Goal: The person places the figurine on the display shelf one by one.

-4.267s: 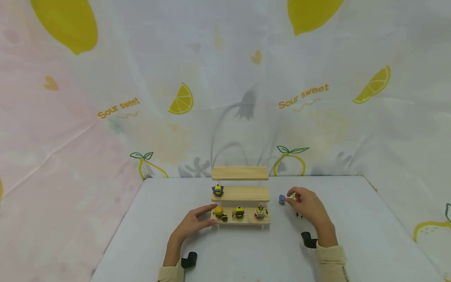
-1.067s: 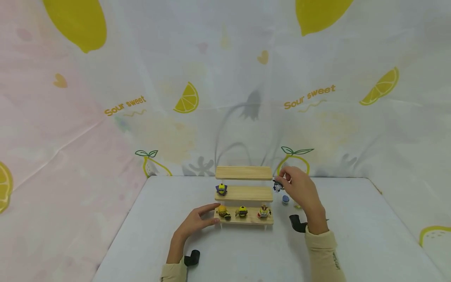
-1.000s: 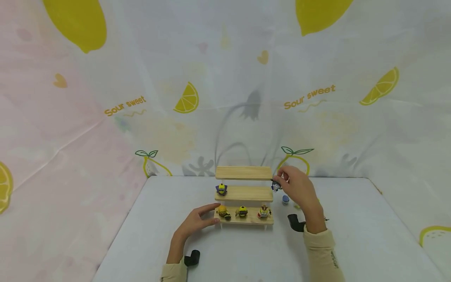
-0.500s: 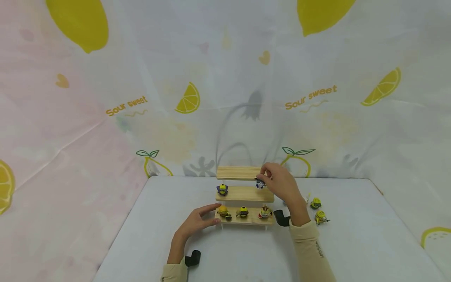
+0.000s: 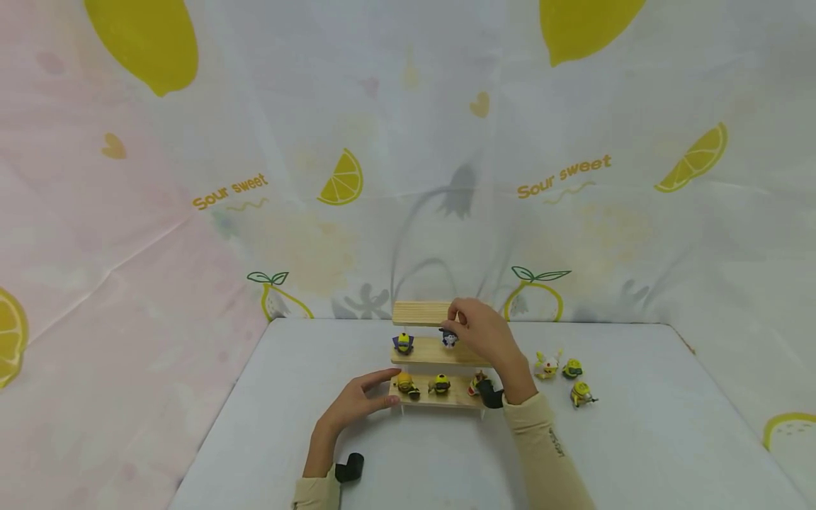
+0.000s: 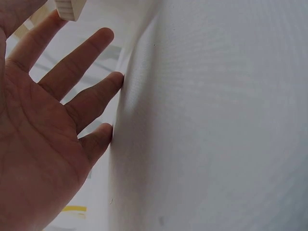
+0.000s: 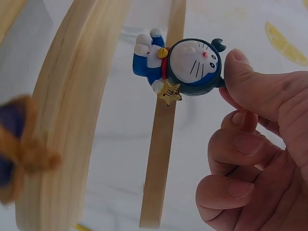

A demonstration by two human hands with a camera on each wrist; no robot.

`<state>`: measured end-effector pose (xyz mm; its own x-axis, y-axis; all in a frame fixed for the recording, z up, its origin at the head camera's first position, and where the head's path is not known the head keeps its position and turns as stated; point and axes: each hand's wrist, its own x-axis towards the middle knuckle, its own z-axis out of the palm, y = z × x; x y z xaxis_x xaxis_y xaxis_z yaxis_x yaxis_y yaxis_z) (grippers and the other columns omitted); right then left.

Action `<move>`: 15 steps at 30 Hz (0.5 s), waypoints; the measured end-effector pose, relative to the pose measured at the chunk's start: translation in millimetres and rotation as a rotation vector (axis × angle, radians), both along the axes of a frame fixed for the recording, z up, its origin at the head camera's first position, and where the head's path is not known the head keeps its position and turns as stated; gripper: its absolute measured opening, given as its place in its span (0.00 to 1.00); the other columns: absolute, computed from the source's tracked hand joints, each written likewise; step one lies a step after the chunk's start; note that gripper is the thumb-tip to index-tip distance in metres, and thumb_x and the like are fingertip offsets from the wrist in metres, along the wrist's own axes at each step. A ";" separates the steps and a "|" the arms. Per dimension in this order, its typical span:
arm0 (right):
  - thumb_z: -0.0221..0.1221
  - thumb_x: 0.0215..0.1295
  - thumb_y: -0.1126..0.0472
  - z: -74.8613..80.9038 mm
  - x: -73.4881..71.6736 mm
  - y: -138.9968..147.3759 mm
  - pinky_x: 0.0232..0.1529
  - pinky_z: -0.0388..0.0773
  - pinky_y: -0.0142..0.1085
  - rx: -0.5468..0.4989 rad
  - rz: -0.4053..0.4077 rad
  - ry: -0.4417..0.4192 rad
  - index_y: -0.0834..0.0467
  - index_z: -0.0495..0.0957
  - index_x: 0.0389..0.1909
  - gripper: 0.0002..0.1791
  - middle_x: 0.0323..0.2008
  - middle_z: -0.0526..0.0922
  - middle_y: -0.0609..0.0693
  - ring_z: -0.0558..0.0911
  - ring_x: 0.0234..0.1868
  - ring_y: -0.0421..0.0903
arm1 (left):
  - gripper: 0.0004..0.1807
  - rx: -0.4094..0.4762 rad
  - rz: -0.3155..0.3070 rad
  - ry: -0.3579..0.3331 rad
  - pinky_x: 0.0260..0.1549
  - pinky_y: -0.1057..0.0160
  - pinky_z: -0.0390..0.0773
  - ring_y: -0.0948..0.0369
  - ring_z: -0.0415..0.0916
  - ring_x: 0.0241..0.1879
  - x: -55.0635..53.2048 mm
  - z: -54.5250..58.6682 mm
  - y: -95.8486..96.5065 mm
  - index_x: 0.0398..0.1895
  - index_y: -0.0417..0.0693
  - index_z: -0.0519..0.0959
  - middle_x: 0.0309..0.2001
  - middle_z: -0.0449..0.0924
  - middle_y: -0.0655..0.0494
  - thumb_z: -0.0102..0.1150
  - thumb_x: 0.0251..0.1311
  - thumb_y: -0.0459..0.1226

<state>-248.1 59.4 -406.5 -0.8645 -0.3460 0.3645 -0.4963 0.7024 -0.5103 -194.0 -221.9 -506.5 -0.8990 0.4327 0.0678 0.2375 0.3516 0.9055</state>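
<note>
My right hand (image 5: 487, 333) pinches a Doraemon figurine (image 7: 190, 67) by the top of its head. The blue-and-white figurine holds a gold star and hangs just above the middle tier of a three-tier wooden display shelf (image 5: 417, 352); a gap shows beneath its feet in the right wrist view. My left hand (image 5: 353, 400) holds the left end of the bottom tier between thumb and index finger, its other fingers spread. A purple-caped Minion figurine (image 5: 403, 343) stands at the middle tier's left end. Along the bottom tier are an orange-topped figurine (image 5: 406, 384), a yellow one (image 5: 440, 384) and a red-and-white one (image 5: 474, 384), partly hidden.
To the right of the shelf on the white table (image 5: 637, 439) lie a white-and-yellow figurine (image 5: 547, 366), a green-and-yellow figurine (image 5: 572, 367) and a yellow figurine (image 5: 581, 393). A lemon-print cloth (image 5: 408, 234) hangs behind the table.
My right hand has picked the Doraemon figurine up from the right side and carried it left over the middle tier. The left hand keeps its place on the shelf.
</note>
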 end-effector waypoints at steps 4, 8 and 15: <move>0.66 0.65 0.55 -1.6 -0.9 -7.1 0.22 0.63 0.34 0.019 0.015 -0.008 0.51 0.76 0.31 0.09 0.23 0.69 0.43 0.66 0.22 0.41 | 0.30 -0.003 0.007 -0.007 0.67 0.40 0.59 0.47 0.60 0.70 0.1 0.1 0.0 0.65 0.45 0.75 0.64 0.74 0.52 0.69 0.59 0.39; 0.67 0.64 0.55 -3.6 -0.9 -12.9 0.25 0.67 0.35 0.052 0.009 -0.009 0.51 0.76 0.31 0.09 0.26 0.71 0.43 0.69 0.25 0.41 | 0.30 -0.004 0.006 -0.017 0.68 0.40 0.58 0.47 0.60 0.70 0.1 0.7 0.7 0.65 0.43 0.74 0.64 0.74 0.51 0.69 0.59 0.39; 0.66 0.65 0.53 -9.7 -3.6 -18.9 0.27 0.69 0.36 0.095 -0.018 -0.029 0.50 0.76 0.32 0.08 0.27 0.73 0.42 0.70 0.26 0.41 | 0.30 -0.014 0.015 -0.014 0.68 0.40 0.57 0.46 0.60 0.70 0.5 1.9 2.5 0.65 0.41 0.74 0.64 0.74 0.50 0.69 0.60 0.39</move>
